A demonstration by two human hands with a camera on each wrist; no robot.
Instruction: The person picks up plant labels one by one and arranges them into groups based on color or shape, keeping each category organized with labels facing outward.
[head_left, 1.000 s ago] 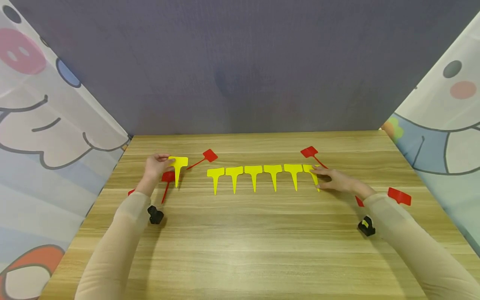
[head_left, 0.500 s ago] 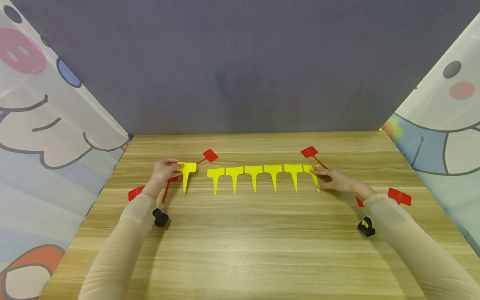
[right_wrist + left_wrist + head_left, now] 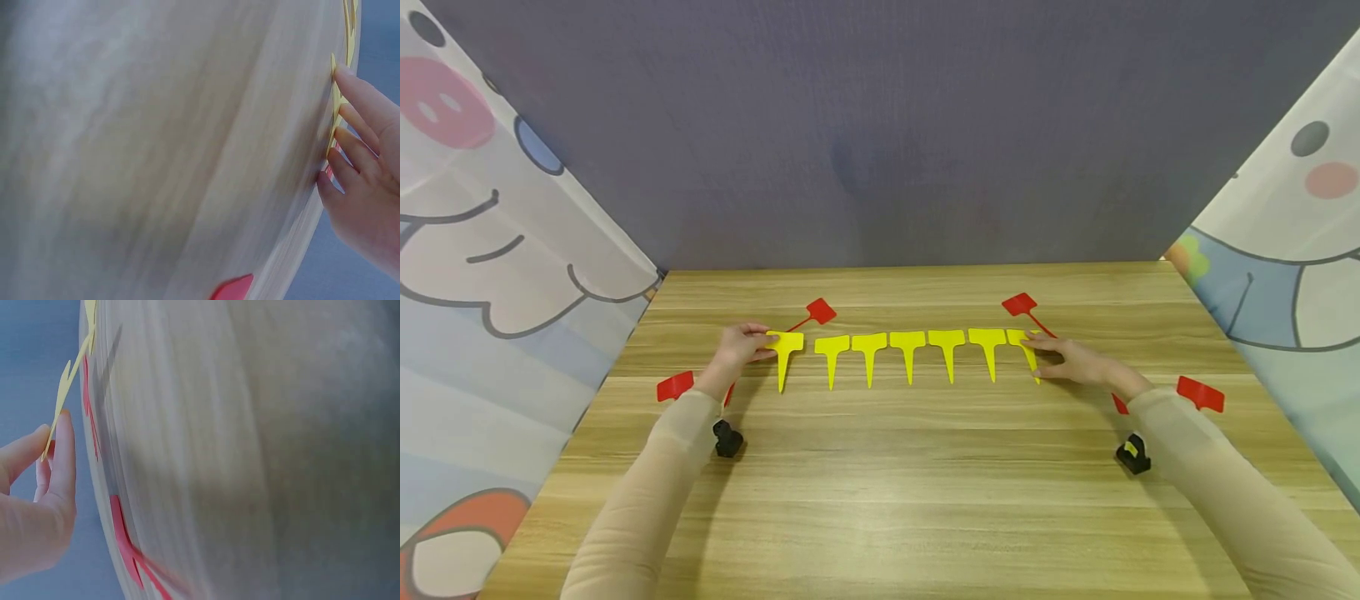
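Note:
My left hand (image 3: 735,350) pinches a yellow T-shaped plant label (image 3: 785,342) by its wide top, between thumb and fingers. In the left wrist view this label (image 3: 62,394) is tilted above the table, its stem out of the hand. Just to its right lies a row of several matching labels (image 3: 907,342), stems toward the near edge. At the row's right end, the fingers of my right hand (image 3: 1071,361) rest on the last label (image 3: 1015,337), partly covering it. The right wrist view shows those fingers spread, their tips on the label and table.
Red plant tags lie around the row: one at back left (image 3: 822,311), one at back right (image 3: 1019,304), one at far left (image 3: 675,386) and one at far right (image 3: 1200,392). Others are partly hidden under the arms. A grey panel (image 3: 880,167) stands behind the wooden table (image 3: 880,500).
My left hand has carried its yellow label rightward and slightly nearer, closer to the row's left end. The far-left red tag has come into view. My right hand has stayed put.

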